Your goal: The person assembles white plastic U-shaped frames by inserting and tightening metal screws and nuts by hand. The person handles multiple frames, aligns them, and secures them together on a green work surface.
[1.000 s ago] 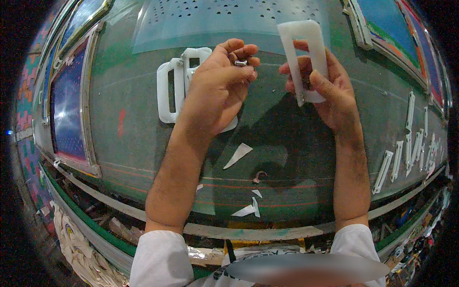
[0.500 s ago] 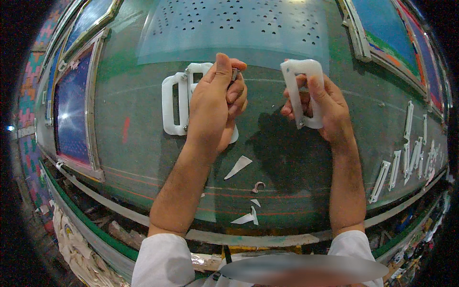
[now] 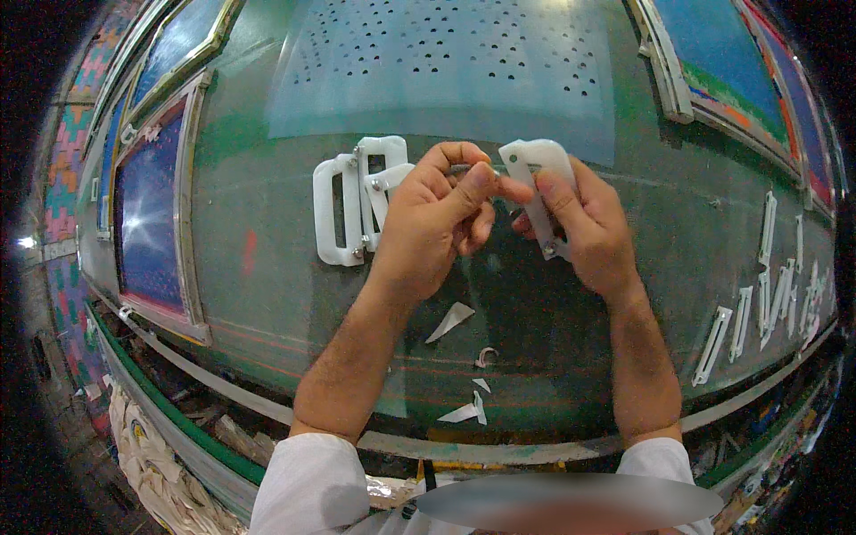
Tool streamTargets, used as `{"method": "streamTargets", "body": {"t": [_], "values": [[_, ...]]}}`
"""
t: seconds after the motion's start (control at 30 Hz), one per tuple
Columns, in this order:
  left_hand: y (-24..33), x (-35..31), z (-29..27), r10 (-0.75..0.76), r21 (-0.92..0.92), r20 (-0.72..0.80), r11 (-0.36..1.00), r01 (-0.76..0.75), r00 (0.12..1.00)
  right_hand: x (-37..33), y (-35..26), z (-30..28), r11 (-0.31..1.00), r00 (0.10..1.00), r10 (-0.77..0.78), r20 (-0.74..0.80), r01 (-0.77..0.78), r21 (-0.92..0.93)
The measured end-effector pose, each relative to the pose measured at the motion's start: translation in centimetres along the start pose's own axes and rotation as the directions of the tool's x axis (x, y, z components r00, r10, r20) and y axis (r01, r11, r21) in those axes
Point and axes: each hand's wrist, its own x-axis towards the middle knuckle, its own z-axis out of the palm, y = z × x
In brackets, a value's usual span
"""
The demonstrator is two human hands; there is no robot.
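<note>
My right hand (image 3: pixel 599 234) grips a white plastic handle (image 3: pixel 553 156), a rounded slotted loop with a hole in its upper corner and a metal bolt at its lower end. Close against its left side, my left hand (image 3: pixel 432 223) is closed with thumb and fingers around small metal screws, mostly hidden by the fingers. One fingertip reaches the handle's edge near the upper hole. Left of my left hand, several similar white handles (image 3: pixel 325 209) with bolts at their corners lie together on the green table (image 3: pixel 267 294).
White scraps (image 3: pixel 452 322) and a small curled piece (image 3: pixel 486 358) lie nearer me. At the right are several narrow white strips (image 3: pixel 712 346). Framed screens (image 3: pixel 152 205) stand left and far right (image 3: pixel 731 71). A translucent sheet with dark dots (image 3: pixel 437 98) covers the far side.
My hands have come together: the left moved right, and the right moved left with the handle, which now tilts. My left fingers have shifted toward the handle's upper hole.
</note>
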Motion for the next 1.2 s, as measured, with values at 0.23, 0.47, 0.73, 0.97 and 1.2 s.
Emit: {"method": "streamTargets", "body": {"t": [0.23, 0.47, 0.73, 0.97, 1.2], "values": [[-0.6, -0.1, 0.1, 0.03, 0.087, -0.064, 0.996, -0.025, 0.997, -0.4, 0.1, 1.5, 0.986, 0.992, -0.13, -0.003, 0.129, -0.103], [-0.7, -0.2, 0.3, -0.044, 0.147, -0.087, 0.988, 0.056, 0.995, -0.6, 0.2, 1.3, 0.974, 0.983, -0.181, -0.012, 0.178, -0.137], [-1.6, -0.5, 1.3, 0.113, 0.257, -0.075, 0.962, -0.09, 0.991, -0.5, 1.0, 1.2, 0.96, 0.968, -0.253, -0.013, 0.249, -0.132], [-1.6, -1.2, 2.1, 0.183, 0.237, -0.09, 0.959, -0.157, 0.979, -0.9, 0.8, 1.3, 0.954, 0.955, -0.294, -0.023, 0.292, -0.073], [-1.4, -0.9, 2.1, 0.295, 0.283, -0.069, 0.922, -0.265, 0.953, -0.9, 0.4, 1.3, 0.946, 0.948, -0.318, -0.01, 0.317, -0.061]]}}
